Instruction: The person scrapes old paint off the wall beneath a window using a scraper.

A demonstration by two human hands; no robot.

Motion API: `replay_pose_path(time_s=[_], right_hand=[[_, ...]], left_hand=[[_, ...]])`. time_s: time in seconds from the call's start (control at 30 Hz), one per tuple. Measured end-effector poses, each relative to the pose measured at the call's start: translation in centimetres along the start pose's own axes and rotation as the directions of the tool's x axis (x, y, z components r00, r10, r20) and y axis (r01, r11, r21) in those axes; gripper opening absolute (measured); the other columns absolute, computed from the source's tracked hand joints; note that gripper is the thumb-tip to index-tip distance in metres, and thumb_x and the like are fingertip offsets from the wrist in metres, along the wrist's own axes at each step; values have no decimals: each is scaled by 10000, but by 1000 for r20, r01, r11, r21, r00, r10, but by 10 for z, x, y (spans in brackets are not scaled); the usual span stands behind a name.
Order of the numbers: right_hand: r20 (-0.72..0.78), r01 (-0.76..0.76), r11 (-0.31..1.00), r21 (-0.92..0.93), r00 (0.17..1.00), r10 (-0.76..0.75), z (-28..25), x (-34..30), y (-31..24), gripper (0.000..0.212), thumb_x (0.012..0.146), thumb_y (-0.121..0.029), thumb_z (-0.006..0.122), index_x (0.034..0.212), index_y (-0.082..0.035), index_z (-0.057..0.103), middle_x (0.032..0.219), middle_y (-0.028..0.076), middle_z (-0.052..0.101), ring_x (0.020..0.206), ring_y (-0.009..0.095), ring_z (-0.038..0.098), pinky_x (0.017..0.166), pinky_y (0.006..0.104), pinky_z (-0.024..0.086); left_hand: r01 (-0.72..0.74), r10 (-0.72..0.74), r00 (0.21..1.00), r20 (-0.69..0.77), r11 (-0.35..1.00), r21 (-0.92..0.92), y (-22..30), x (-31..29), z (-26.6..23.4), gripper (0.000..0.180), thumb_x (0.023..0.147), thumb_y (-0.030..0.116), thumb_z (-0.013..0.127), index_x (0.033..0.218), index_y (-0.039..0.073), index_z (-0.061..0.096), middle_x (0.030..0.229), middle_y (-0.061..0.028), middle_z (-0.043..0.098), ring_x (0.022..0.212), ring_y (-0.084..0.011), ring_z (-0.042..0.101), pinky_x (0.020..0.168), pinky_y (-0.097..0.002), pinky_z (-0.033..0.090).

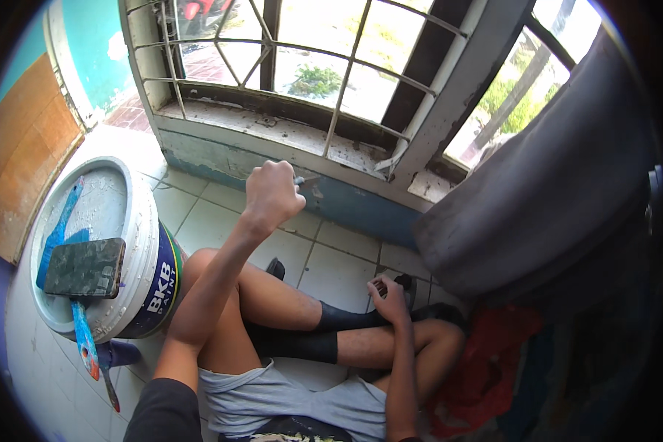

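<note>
Tool [300, 180]: tinted bluish
Wall [357, 205]: painted blue, patched with worn whitish grey
Bucket [147, 221]: coloured white, banded in dark blue, edged with green and yellow
Brush [85, 337]: coloured blue, streaked paler, marked orange-red
Phone [86, 267]: coloured black, mottled with grey
Tiles [287, 250]: coloured white, ruled by dark joints
Curtain [538, 191]: coloured plain dark grey
Shorts [295, 407]: coloured light grey
Socks [295, 345]: coloured black
Cloth [486, 361]: coloured red

Pale tiled floor [339, 267], lidded bucket [146, 250] standing
</note>
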State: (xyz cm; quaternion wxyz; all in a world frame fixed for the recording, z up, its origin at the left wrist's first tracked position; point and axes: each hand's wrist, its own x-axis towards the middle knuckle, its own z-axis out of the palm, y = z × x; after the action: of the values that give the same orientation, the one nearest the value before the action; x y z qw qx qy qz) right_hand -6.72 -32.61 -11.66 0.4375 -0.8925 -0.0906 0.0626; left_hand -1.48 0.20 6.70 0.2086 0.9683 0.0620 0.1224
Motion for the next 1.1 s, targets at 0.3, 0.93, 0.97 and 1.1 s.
replay_pose_path(time_s=[0.3, 0.93, 0.97, 1.1], right_hand=[[-1, -1, 998, -64, 1000, 1, -5, 4, 9, 162, 905, -149, 682, 920, 11, 663, 768, 107, 713, 714, 167, 703, 668, 303, 534], [0, -10, 994, -105, 1000, 11, -3, 6, -5, 167, 902, -158, 683, 916, 7, 661, 768, 109, 716, 707, 172, 706, 665, 299, 537], [-16, 2, 995, -102, 1000, -3, -5, 4, 0, 167, 903, -159, 682, 918, 6, 663, 770, 113, 716, 708, 174, 707, 665, 300, 538], [-6, -3, 999, -35, 1000, 3, -5, 0, 4, 164, 901, -160, 684, 924, 2, 668, 774, 121, 717, 710, 179, 707, 667, 305, 537]], left_hand=[[29, -27, 998, -49, 999, 31, -9, 5, 5, 219, 722, 144, 711, 916, 72, 783, 816, -189, 717, 788, -351, 710, 764, -413, 577], [75, -76, 996, -44, 996, -40, -31, 21, 9, 243, 657, 178, 732, 878, 96, 791, 841, -189, 728, 824, -338, 723, 777, -393, 587], [72, -75, 996, -48, 996, -47, -29, 18, 6, 243, 657, 178, 732, 878, 96, 791, 841, -189, 728, 824, -338, 723, 777, -393, 587], [97, -96, 995, -24, 995, 25, -26, 16, -1, 236, 653, 188, 755, 864, 85, 783, 842, -183, 729, 852, -339, 723, 778, -400, 588]])
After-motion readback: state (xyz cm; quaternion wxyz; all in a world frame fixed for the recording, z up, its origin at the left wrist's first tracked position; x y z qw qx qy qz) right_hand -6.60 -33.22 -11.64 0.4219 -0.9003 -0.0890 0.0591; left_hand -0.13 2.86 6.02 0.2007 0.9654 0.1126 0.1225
